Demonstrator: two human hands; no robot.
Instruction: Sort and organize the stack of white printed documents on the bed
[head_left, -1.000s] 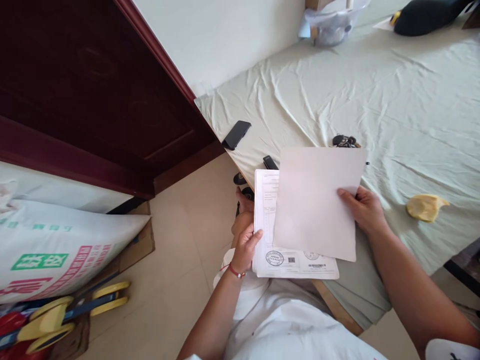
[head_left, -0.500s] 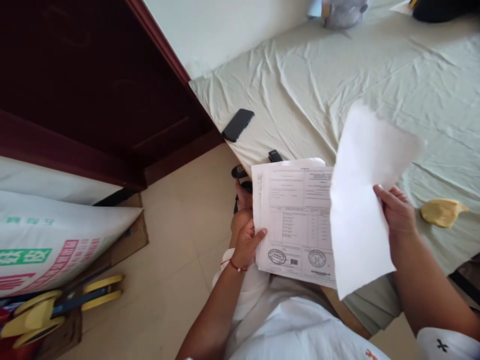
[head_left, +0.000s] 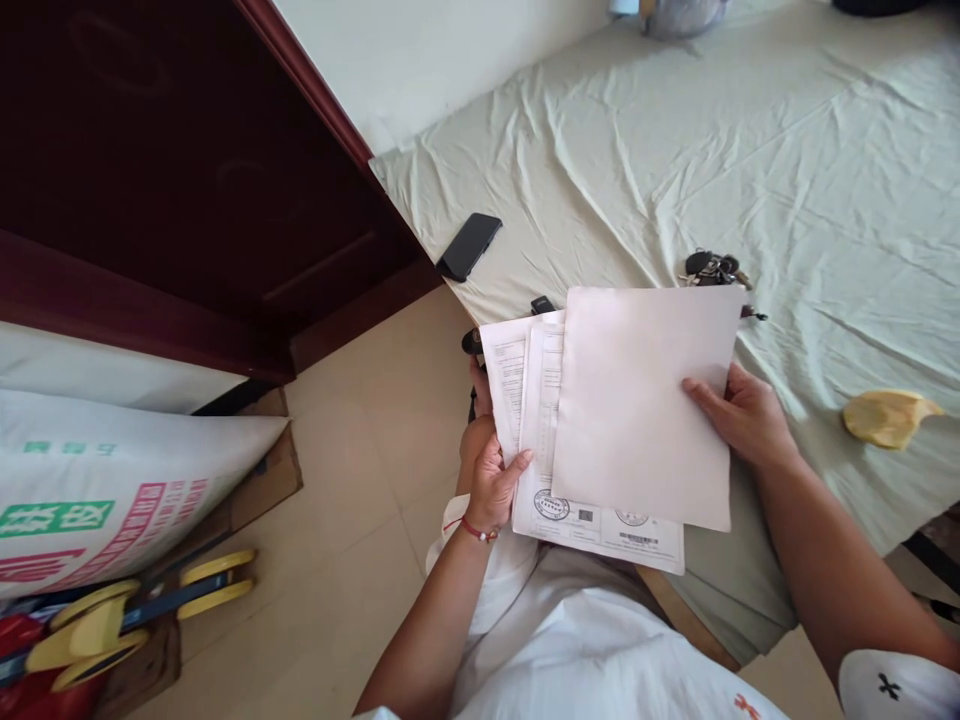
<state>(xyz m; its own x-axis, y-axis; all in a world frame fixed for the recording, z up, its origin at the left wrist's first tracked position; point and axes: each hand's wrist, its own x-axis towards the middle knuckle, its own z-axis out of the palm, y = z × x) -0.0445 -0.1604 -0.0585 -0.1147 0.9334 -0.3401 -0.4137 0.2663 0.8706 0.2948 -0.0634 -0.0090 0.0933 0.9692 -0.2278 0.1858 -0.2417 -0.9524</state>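
Printed sheets (head_left: pixel 609 545) with round stamps and a small square code are fanned out over my lap. My left hand (head_left: pixel 496 485) grips them at their left edge, thumb on top. A blank-faced sheet (head_left: pixel 645 400) lies across the printed ones and covers most of their text. Its right edge is held in my right hand (head_left: pixel 746 415), with the thumb on the face and the fingers behind. Just past its top right corner, a bunch of keys (head_left: pixel 712 268) rests on the green cloth.
A black phone (head_left: pixel 470 246) and a small black object (head_left: pixel 541 304) lie near the edge of the cloth-covered bed (head_left: pixel 600 200). A crumpled yellow item (head_left: pixel 889 418) sits at right. On the floor at left are a printed white sack (head_left: pixel 127 480) and a yellow wheeled thing (head_left: pixel 217 583).
My right hand has brought the blank-faced sheet left and flat over the printed sheets. The fan of papers at my left hand has spread wider, and the keys have come into sight.
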